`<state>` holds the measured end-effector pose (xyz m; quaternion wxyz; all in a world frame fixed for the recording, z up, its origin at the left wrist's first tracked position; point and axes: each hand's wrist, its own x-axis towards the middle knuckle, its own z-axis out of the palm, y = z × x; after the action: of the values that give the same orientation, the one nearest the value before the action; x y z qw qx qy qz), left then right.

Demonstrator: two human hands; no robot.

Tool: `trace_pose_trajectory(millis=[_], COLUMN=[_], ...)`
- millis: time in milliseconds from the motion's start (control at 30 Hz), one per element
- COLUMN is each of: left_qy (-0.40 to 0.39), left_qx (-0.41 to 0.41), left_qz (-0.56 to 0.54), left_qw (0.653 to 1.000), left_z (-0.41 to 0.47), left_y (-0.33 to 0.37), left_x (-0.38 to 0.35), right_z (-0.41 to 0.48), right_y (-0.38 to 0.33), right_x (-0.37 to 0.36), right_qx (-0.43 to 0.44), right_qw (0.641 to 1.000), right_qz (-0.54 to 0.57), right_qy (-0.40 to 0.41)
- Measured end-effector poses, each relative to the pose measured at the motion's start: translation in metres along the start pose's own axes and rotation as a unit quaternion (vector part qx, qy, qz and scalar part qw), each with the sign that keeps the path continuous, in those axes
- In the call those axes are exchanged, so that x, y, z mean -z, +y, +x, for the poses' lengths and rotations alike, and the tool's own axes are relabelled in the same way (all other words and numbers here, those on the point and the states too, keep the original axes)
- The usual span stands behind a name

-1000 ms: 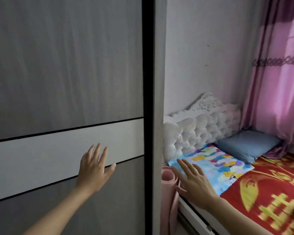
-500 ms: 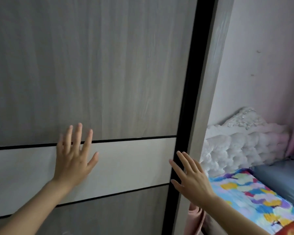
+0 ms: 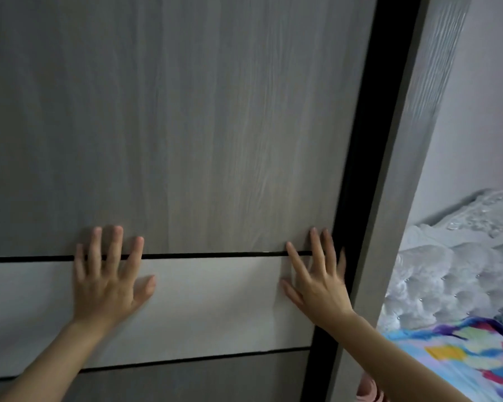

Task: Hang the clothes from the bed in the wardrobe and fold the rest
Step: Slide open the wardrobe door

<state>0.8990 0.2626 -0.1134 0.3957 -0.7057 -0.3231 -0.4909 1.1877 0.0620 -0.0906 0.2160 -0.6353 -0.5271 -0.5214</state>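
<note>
Wardrobe door [image 3: 186, 126] fills left and centre | left hand [image 3: 105, 288] flat on its pale band [image 3: 215, 303], fingers straight, apart | right hand [image 3: 320, 288] flat by right edge, fingers apart | bed [image 3: 442, 280] right.

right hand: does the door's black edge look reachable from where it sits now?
Likely yes. The right hand lies flat on the door, its little-finger side right beside the black edge, with nothing between them. The left hand is flat on the same door, further left.
</note>
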Motion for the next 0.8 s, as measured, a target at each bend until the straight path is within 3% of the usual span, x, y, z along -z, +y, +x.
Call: trace_pose_trajectory(millis=[433,800], left_qy=[0.043,0.027], left_qx=[-0.024,-0.022], left_qz=[0.004,0.020], left_qw=[0.999,0.999], left_z=[-0.001,-0.024], left_y=[-0.021,-0.103], left_x=[0.001,-0.003], right_z=[0.001,0.023], right_y=[-0.018,-0.095], right_x=[-0.035,-0.038], right_qx=[0.031,0.033], right_qw=[0.997,0.996], right_qz=[0.009,-0.015], right_qy=[0.074,0.080])
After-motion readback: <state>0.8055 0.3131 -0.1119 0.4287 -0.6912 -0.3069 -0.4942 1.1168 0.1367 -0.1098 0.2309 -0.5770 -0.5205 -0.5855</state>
